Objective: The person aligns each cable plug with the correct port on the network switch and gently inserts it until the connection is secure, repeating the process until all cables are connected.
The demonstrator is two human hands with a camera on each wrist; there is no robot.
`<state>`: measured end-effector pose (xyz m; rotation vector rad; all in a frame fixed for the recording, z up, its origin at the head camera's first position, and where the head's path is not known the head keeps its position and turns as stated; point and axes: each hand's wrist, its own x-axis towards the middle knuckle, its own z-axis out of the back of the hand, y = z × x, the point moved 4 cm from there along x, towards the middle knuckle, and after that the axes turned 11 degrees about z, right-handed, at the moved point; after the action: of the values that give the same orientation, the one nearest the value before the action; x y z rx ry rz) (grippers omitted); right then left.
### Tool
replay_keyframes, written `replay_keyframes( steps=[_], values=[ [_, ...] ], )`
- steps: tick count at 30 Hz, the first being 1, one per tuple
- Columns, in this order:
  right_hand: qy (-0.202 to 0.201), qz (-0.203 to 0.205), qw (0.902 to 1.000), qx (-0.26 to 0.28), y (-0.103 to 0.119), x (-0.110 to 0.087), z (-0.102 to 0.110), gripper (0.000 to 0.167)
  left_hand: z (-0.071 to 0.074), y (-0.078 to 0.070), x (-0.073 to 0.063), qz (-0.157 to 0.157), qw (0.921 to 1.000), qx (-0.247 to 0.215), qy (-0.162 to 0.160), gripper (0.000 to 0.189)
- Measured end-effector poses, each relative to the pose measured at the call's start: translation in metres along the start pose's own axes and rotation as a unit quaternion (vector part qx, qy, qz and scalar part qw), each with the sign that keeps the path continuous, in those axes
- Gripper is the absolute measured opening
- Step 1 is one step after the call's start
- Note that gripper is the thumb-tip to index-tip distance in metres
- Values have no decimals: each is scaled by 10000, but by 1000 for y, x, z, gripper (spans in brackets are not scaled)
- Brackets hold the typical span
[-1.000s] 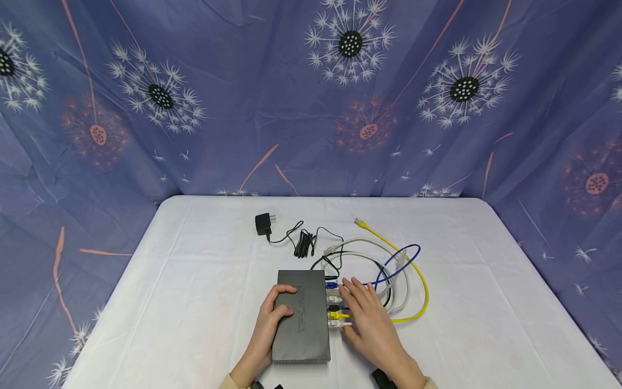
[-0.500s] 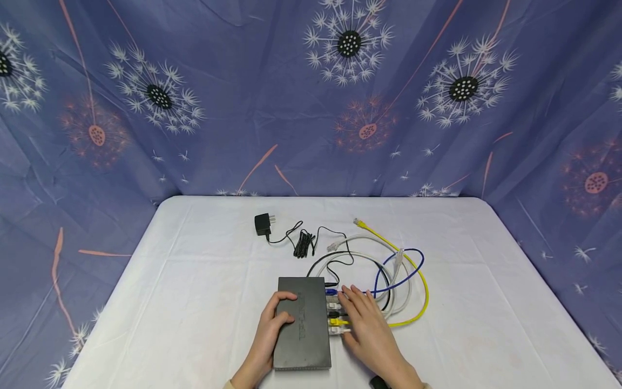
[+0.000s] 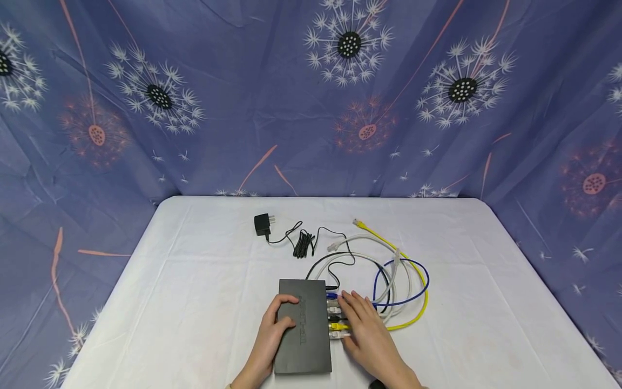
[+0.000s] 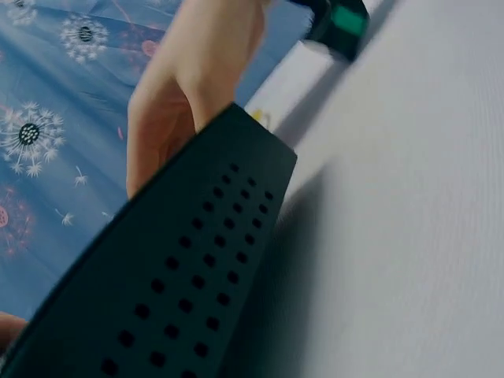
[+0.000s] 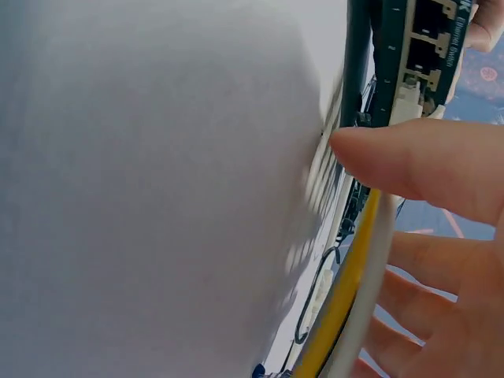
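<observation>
A flat black Ethernet switch [image 3: 308, 351] lies near the front of the table in the head view. My left hand [image 3: 264, 337] grips its left side, with thumb and a finger over the top. Along its right side sit a blue plug [image 3: 331, 296], a yellow plug [image 3: 338, 326], a black one and clear ones. My right hand [image 3: 371, 337] lies over the cables beside these plugs, fingers straight. In the right wrist view, its thumb [image 5: 417, 161] touches near a white plug [image 5: 406, 102], and several ports above that plug hold nothing. The right palm is hidden.
Behind the switch lie a black power adapter [image 3: 262, 224] and its bundled cord [image 3: 302, 245]. White, black, blue and yellow cables [image 3: 425, 297] loop to the right, with the yellow cable's loose end [image 3: 358, 222] at the back. A patterned curtain [image 3: 252, 108] encloses the white table [image 3: 486, 302].
Both hands and the switch have shifted towards me, drawing the plugged cables along. The blue cable's loop has sunk lower and moved right. The left hand keeps its grip.
</observation>
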<state>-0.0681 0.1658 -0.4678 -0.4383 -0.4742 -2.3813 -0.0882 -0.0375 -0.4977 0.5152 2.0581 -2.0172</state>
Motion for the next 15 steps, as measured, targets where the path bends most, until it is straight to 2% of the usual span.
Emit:
replay_keyframes(
  steps=[3, 6, 15],
  values=[
    [45, -37, 10000, 37, 0, -1, -2, 74, -1, -2, 0, -182, 9982, 506, -263, 42],
    [78, -64, 9999, 45, -1, -1, -3, 75, -2, -6, -2, -449, 9922, 1052, -487, 41],
    [152, -158, 9998, 41, -1, -2, -3, 75, -1, -15, -4, -1042, 9728, 1950, -687, 45]
  ],
)
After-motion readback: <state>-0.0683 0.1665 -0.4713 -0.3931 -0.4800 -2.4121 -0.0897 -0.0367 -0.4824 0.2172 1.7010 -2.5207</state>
